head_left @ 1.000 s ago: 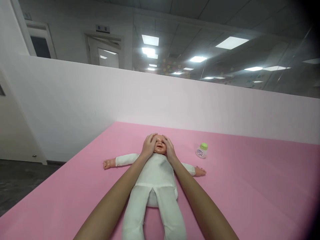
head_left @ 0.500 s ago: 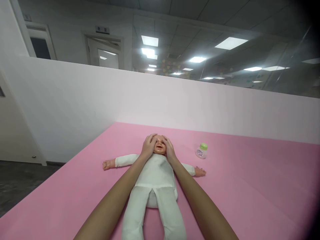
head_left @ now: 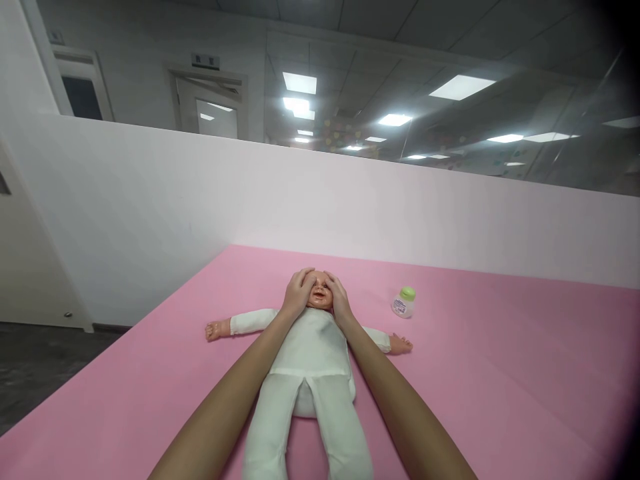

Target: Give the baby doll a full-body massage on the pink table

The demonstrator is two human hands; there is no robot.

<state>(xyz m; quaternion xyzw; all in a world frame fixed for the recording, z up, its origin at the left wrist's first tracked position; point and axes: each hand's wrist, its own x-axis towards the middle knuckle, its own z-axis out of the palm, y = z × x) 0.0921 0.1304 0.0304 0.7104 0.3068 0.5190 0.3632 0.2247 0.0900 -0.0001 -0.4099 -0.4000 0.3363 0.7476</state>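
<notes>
Doll: a baby doll in white clothes lies face up, arms spread, on the pink desk.
Left hand: cups the left side of the doll's head, fingers curved against it.
Right hand: cups the head's right side likewise.
Bottle: a small green-capped bottle stands right of the doll's head, apart.

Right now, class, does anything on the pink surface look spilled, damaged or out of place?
Nothing stands out. The doll lies flat on its back on the pink mat, arms spread. The left hand and right hand cup its head. The small bottle stands upright, capped, with no spill around it.
</notes>
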